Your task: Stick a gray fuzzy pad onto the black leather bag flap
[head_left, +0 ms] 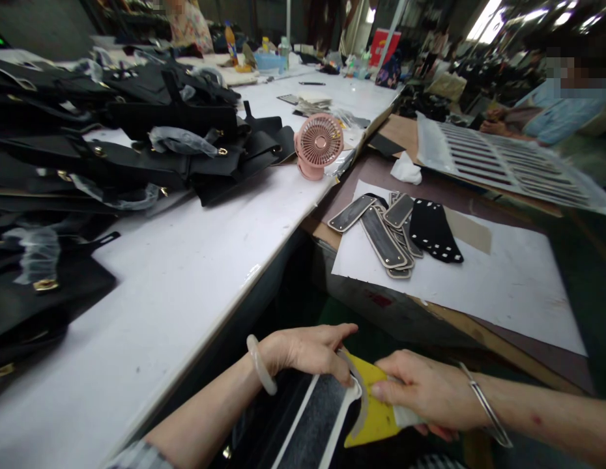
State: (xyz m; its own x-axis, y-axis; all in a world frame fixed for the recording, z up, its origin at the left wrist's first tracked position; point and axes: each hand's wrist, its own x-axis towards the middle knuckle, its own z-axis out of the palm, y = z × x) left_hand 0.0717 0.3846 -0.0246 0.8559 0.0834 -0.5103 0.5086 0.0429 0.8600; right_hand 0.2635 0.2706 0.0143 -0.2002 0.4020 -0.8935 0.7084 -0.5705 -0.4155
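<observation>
Low between the desks, the left hand (pixel 303 352) pinched the rounded end of a dark, white-edged strap piece (pixel 322 417) while the right hand (pixel 425 391) closed its grip on a yellow scraper (pixel 374 404) against it, with black bags (pixel 112 143) heaped left, one pink fan (pixel 317 144) beyond and several matching strips (pixel 386 231) on white paper (pixel 503 280) right.

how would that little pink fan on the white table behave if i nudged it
The pink fan looks like light plastic, so it would probably slide easily on the smooth white table. Its round head sits tilted over a small base, so a high push may tip it.
</observation>
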